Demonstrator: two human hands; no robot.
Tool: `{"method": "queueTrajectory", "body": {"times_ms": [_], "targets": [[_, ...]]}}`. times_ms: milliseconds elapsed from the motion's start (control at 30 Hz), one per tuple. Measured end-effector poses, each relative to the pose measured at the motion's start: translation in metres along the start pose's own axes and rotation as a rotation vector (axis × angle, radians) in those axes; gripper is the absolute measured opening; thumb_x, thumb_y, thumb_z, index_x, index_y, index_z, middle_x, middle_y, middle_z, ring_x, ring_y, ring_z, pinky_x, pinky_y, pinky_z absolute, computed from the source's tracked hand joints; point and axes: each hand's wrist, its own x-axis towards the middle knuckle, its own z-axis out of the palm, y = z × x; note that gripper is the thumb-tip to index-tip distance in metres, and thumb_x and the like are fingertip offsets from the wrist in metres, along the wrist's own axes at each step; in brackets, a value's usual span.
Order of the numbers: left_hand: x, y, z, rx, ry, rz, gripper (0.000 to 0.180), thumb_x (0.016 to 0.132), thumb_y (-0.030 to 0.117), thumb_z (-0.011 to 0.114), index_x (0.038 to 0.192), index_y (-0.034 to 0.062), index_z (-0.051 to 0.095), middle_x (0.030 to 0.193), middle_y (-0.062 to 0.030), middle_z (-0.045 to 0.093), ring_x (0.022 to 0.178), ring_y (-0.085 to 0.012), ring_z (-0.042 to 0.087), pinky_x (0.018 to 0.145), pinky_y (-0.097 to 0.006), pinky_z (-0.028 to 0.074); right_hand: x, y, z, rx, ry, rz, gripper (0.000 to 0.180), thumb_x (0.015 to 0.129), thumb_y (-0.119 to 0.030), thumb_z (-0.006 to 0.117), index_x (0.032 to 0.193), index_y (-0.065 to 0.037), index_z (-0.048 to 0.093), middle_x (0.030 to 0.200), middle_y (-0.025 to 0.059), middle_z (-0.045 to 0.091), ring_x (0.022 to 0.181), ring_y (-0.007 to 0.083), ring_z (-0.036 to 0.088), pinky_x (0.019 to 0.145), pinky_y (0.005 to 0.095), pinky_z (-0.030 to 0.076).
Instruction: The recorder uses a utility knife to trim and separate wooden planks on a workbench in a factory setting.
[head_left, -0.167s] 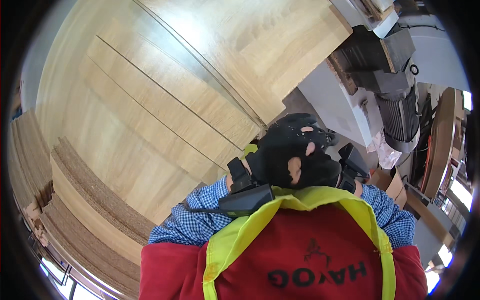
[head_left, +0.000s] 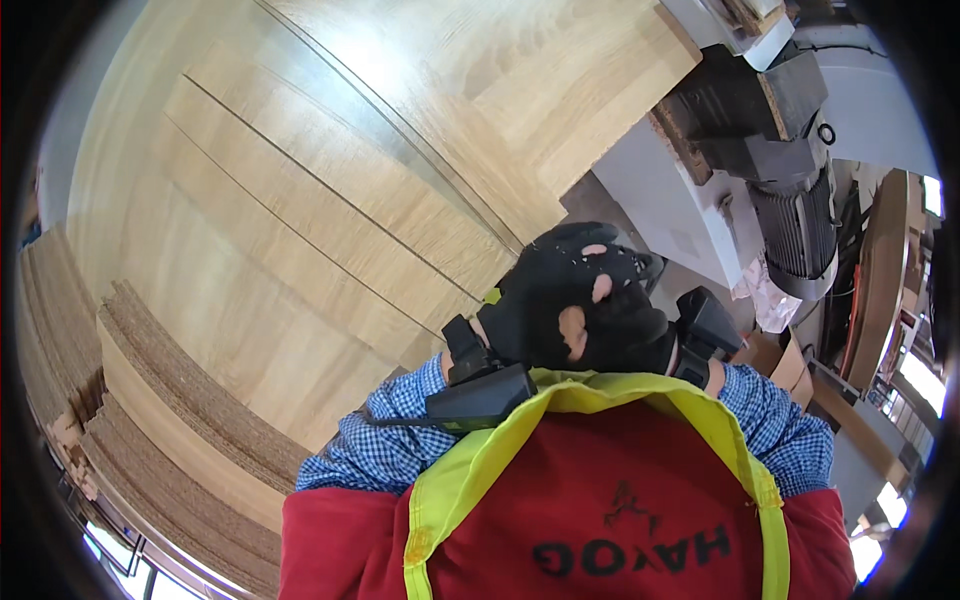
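Note:
My left hand (head_left: 550, 305), in a worn black glove with skin showing through several holes, is in front of my chest, its fingers curled inward over the other hand. My right hand (head_left: 642, 325), also in black, presses against it from the right. The two overlap so closely that their border is hard to make out, and anything between them is hidden. Much of the right hand's fingers is covered. Both wrists carry strapped black devices, one on the left wrist (head_left: 480, 390) and one on the right wrist (head_left: 705, 325). Just beyond my left hand lies the light wood-grain panel (head_left: 400, 255).
More wood-grain boards (head_left: 540, 90) spread across the far side. Stacked chipboard panels (head_left: 190, 390) stand at the left. A grey-white machine body (head_left: 670, 200) with a dark ribbed motor (head_left: 797, 230) is at the right, near a cardboard piece (head_left: 790, 370).
Both hands have shifted slightly left, still together. The boards sit slightly further left in the view.

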Motion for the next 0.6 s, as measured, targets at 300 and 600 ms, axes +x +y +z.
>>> {"method": "queueTrajectory", "body": {"times_ms": [300, 600], "targets": [[-0.007, -0.009, 0.004, 0.096, -0.047, -0.057, 0.016, 0.074, 0.017, 0.073, 0.088, 0.0087, 0.069, 0.092, -0.0105, 0.070, 0.088, -0.0308, 0.067, 0.094, -0.042, 0.049, 0.006, 0.013, 0.006, 0.546, -0.098, 0.103, 0.010, 0.089, -0.006, 0.050, 0.093, -0.006, 0.059, 0.090, 0.0026, 0.060, 0.082, 0.0126, 0.057, 0.075, 0.0261, 0.048], [-0.016, -0.019, 0.009, 0.130, -0.024, -0.096, 0.032, 0.077, 0.020, 0.073, 0.104, 0.0034, 0.070, 0.094, -0.0126, 0.071, 0.090, -0.0313, 0.068, 0.094, -0.045, 0.049, 0.009, -0.002, 0.001, -1.016, -0.112, -0.455, 0.009, 0.092, -0.010, 0.049, 0.092, -0.005, 0.057, 0.088, 0.0069, 0.057, 0.082, 0.0217, 0.057, 0.074, 0.0289, 0.047]]}}
